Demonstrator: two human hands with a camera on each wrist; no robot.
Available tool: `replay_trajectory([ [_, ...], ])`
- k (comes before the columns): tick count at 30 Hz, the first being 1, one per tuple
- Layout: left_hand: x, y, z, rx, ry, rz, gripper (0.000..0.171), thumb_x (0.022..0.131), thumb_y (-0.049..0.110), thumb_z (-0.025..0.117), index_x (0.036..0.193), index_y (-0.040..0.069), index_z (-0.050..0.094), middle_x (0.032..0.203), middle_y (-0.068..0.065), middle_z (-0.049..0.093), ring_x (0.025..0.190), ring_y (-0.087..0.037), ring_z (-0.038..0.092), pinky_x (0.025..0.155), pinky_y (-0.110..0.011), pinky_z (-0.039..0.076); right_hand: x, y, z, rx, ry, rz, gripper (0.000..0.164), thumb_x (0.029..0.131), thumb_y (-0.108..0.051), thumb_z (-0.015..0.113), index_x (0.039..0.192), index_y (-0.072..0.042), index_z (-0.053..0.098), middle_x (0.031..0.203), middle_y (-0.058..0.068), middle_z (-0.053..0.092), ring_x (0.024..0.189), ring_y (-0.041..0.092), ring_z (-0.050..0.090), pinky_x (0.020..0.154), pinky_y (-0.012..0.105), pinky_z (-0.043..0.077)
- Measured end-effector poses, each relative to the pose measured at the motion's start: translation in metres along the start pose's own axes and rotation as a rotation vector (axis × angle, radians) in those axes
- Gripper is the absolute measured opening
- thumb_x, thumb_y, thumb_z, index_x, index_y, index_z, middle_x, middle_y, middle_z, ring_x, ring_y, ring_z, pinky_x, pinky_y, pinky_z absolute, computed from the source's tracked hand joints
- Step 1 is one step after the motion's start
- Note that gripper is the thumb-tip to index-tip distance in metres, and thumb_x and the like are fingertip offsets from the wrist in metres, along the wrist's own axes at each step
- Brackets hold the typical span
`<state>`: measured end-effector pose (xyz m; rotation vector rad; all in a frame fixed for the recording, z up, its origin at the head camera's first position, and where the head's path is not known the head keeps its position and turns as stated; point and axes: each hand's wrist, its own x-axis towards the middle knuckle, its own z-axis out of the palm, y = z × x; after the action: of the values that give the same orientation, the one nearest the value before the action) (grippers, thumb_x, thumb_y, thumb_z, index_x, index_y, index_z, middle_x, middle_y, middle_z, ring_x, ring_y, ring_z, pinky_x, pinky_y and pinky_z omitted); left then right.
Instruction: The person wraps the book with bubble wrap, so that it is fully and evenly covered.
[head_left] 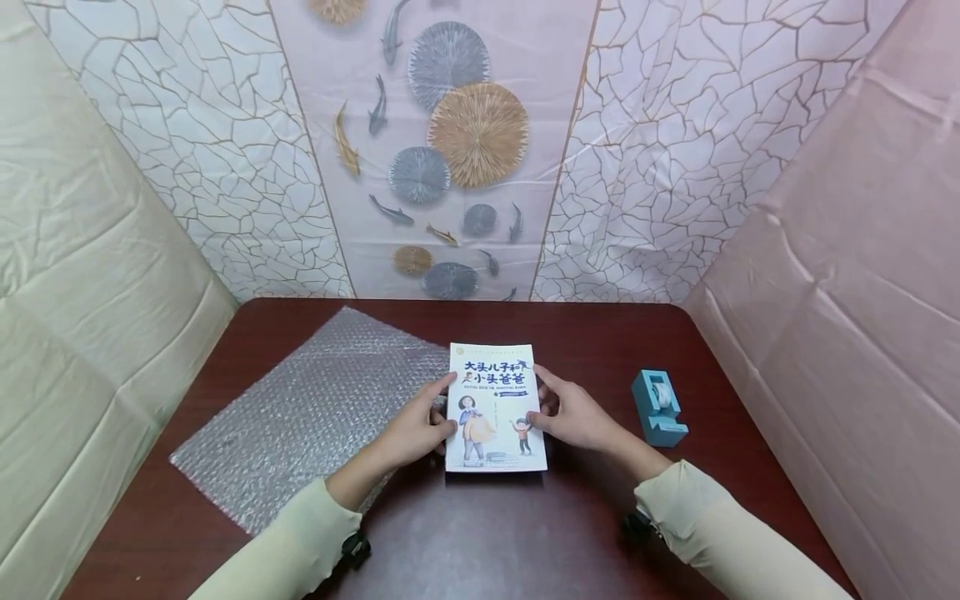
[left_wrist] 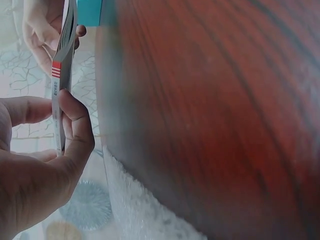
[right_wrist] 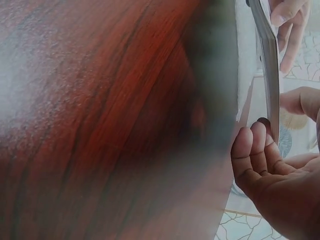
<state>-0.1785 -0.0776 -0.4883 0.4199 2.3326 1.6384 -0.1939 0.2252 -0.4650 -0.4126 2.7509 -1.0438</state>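
Note:
A white paperback book [head_left: 497, 417] with blue Chinese lettering and drawn figures on its cover is held level above the table, front cover up. My left hand [head_left: 417, 423] grips its left edge, thumb on top and fingers curled beneath. On the opposite edge, my right hand [head_left: 576, 414] holds it the same way. The left wrist view shows the spine of the book [left_wrist: 57, 90] pinched between thumb and fingers of the left hand [left_wrist: 50, 160]. In the right wrist view, the right hand's fingers [right_wrist: 245, 145] curl under the page edges.
A sheet of bubble wrap [head_left: 300, 417] lies flat on the left of the dark red wooden table [head_left: 495, 542], its right part reaching toward the book. A teal tape dispenser [head_left: 660, 408] with a roll of tape stands on the right. Patterned cloth [head_left: 645, 150] hangs behind the table.

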Motion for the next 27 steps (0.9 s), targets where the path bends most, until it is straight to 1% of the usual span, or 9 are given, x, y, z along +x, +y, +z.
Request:
replay_trajectory([
  [6,-0.002,-0.004,-0.006,0.005,0.001,-0.014,0.086,0.097,-0.004,0.067,0.174,0.008,0.033,0.168,-0.026,0.041,0.077,-0.012,0.07,0.062,-0.042,0.066,0.002,-0.003,0.003,0.014,-0.02,-0.01,0.088,0.096,-0.014,0.083,0.17,0.001,0.037,0.11,0.008,0.067,0.088,0.015,0.063,0.075,0.024,0.051],
  [9,-0.002,-0.006,-0.009,0.011,0.002,-0.014,0.086,0.097,-0.004,0.067,0.174,0.008,0.032,0.168,-0.025,0.04,0.077,-0.012,0.071,0.061,-0.039,0.066,0.004,-0.005,0.003,0.023,-0.033,-0.034,0.09,0.096,-0.013,0.083,0.17,0.004,0.035,0.111,0.009,0.068,0.088,0.014,0.063,0.075,0.024,0.051],
  [11,-0.002,-0.007,-0.011,0.012,0.003,-0.013,0.086,0.097,-0.005,0.067,0.174,0.007,0.032,0.168,-0.025,0.04,0.077,-0.012,0.071,0.061,-0.038,0.066,0.005,-0.006,0.003,0.025,-0.042,-0.046,0.091,0.095,-0.013,0.083,0.17,0.003,0.034,0.112,0.009,0.067,0.089,0.015,0.064,0.075,0.023,0.051],
  [18,-0.004,-0.004,-0.019,-0.024,0.0,-0.015,0.087,0.097,-0.006,0.068,0.174,0.006,0.029,0.169,-0.028,0.04,0.078,-0.015,0.069,0.062,-0.046,0.066,0.01,-0.007,0.002,0.057,-0.07,-0.082,0.095,0.093,-0.01,0.085,0.171,0.002,0.032,0.113,0.011,0.066,0.092,0.023,0.066,0.073,0.023,0.051],
  [23,-0.005,-0.007,-0.022,-0.014,0.001,-0.038,0.09,0.097,-0.005,0.068,0.176,0.007,0.026,0.168,-0.027,0.042,0.077,-0.014,0.069,0.062,-0.042,0.066,0.012,-0.008,0.006,0.082,-0.092,-0.105,0.096,0.092,-0.008,0.085,0.171,0.003,0.031,0.114,0.011,0.065,0.091,0.02,0.065,0.074,0.022,0.052],
  [27,-0.006,-0.01,-0.024,-0.021,0.002,-0.041,0.092,0.097,-0.006,0.068,0.176,0.008,0.024,0.166,-0.026,0.043,0.078,-0.015,0.068,0.062,-0.039,0.066,0.013,-0.007,0.009,0.109,-0.091,-0.147,0.096,0.09,-0.006,0.086,0.169,0.005,0.033,0.111,0.014,0.064,0.088,0.02,0.063,0.073,0.022,0.051],
])
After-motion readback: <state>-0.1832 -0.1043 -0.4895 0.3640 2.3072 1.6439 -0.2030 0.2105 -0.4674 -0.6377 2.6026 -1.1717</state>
